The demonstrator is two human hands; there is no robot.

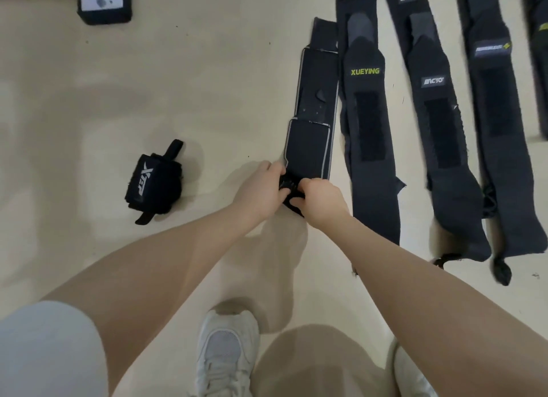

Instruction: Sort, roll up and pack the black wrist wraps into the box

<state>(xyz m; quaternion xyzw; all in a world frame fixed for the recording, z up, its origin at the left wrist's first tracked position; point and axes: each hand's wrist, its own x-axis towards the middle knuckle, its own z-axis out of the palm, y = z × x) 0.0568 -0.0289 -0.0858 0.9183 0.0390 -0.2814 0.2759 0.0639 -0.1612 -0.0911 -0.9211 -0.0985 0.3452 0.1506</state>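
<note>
Both hands were down on the near end of the grey-edged wrap (pixel 311 129), left hand (pixel 261 189) and right hand (pixel 321 202) each with fingers curled round the started roll there, the rest of it flat on the pale floor (pixel 118 100). One rolled wrap (pixel 154 183) marked "XTEP" sat well off to the left. To the right lay flat ones: a "XUEYING" wrap (pixel 367 123) just beside, then a "MCYO" wrap (pixel 439 129); the next label was too blurry to read. White sneaker (pixel 226 352) showed at the bottom.
</note>
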